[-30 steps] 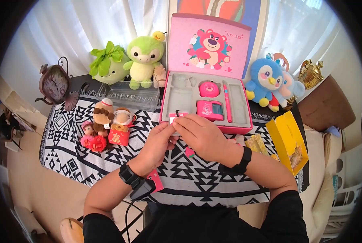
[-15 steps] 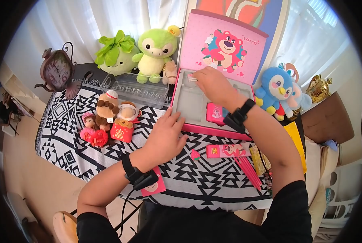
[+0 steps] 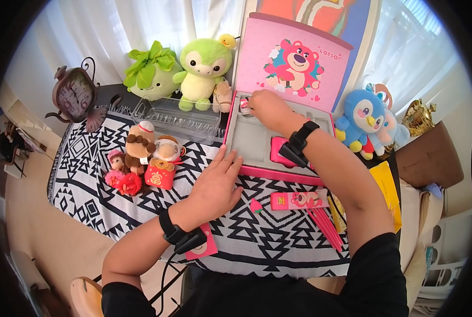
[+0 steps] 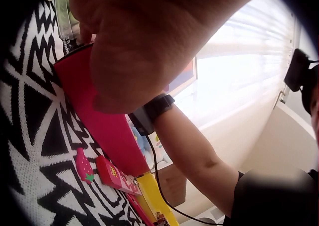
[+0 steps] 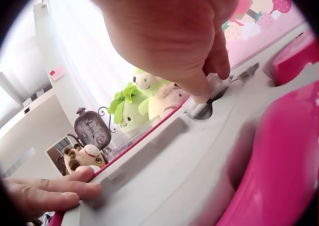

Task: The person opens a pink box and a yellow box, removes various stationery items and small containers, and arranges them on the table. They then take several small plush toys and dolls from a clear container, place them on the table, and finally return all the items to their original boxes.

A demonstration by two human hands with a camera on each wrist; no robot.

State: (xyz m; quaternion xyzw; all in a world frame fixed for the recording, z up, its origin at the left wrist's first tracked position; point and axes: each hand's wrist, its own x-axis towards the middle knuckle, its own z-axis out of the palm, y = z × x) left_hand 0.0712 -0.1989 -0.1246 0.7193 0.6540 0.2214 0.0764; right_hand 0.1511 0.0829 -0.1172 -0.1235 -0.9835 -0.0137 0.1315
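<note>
My right hand (image 3: 273,112) reaches over the open pink box (image 3: 286,175) and pinches a small white-and-pink item (image 3: 244,106) at the back left recess of the grey insert (image 3: 239,138). In the right wrist view, the item's white end (image 5: 195,107) sits at the recess under the fingertips. My left hand (image 3: 213,185) lies with its fingers straight, its fingertips on the box's front left corner; the right wrist view shows this hand (image 5: 50,193) on the rim. A pink item (image 3: 278,150) rests in the insert, partly behind the right wrist.
A pink carton (image 3: 299,200), pink sticks (image 3: 326,228) and a strawberry piece (image 3: 255,206) lie in front of the box. Small dolls (image 3: 141,142) and a clear tray (image 3: 178,119) are to the left. Plush toys (image 3: 201,68) stand behind; a blue one (image 3: 363,113) is at right.
From both hands together at the box's front, my right hand has carried the small item to the back left recess. My left hand has let go and moved down onto the box's corner.
</note>
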